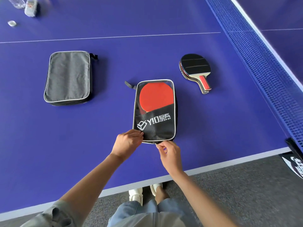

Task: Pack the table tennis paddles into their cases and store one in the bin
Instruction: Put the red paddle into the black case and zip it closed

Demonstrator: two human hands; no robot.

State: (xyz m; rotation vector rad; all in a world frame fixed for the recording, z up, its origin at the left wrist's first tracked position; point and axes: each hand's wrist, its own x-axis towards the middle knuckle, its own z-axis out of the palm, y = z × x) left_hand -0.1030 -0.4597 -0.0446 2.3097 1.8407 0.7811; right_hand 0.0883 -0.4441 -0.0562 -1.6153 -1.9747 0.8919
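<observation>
A black case [155, 126] with white lettering and a clear window lies on the blue table in front of me. A red paddle [155, 97] shows through the window. My left hand [127, 142] pinches the case's near left corner. My right hand [169, 154] pinches the zipper pull at the case's near edge. Stacked paddles, black face up [195, 67], lie loose to the right, handles pointing toward me. A grey case [68, 77] lies flat to the left, zipped as far as I can tell. No bin is in view.
The blue net [262, 63] runs along the right side, its clamp [295, 146] at the table's near right corner. A clear plastic bottle [15, 2], a small pack [31, 8] and a cap [11, 23] sit far left. The table edge [196, 170] is just before my legs.
</observation>
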